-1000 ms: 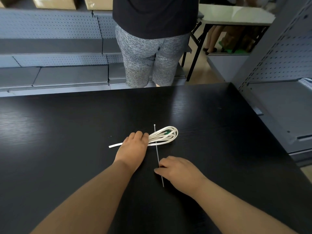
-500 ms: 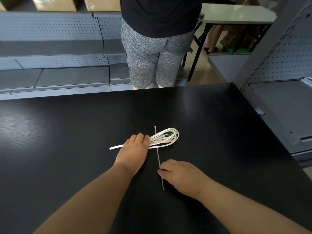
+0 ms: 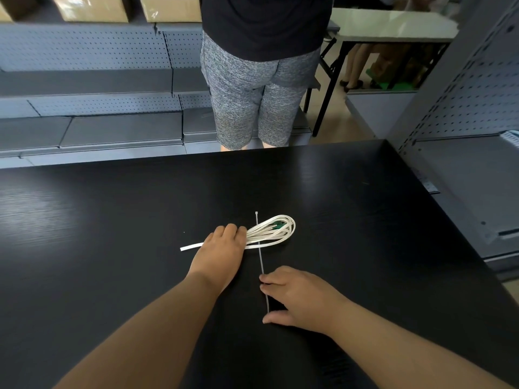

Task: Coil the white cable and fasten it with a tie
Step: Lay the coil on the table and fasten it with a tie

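The white cable [image 3: 276, 233] lies coiled in a flat bundle on the black table [image 3: 112, 220], with a green piece [image 3: 278, 226] inside its loops and one loose end [image 3: 189, 247] pointing left. My left hand [image 3: 220, 248] holds the bundle's left part down, fingers curled over it. A thin cable tie [image 3: 260, 259] lies straight across the bundle, running from beyond the cable toward me. My right hand [image 3: 300, 299] has curled fingertips and thumb on the tie's near part, hiding a stretch of it.
A person in grey shorts [image 3: 252, 88] stands at the table's far edge, back turned. Grey perforated shelving [image 3: 84, 80] runs behind, and another shelf unit [image 3: 463, 178] stands at the right. A folding table [image 3: 393, 23] is farther back.
My right hand has slid slightly toward me along the tie, and its thumb now sits at the tie's near end. The left hand stays on the cable. The standing person shifted right.
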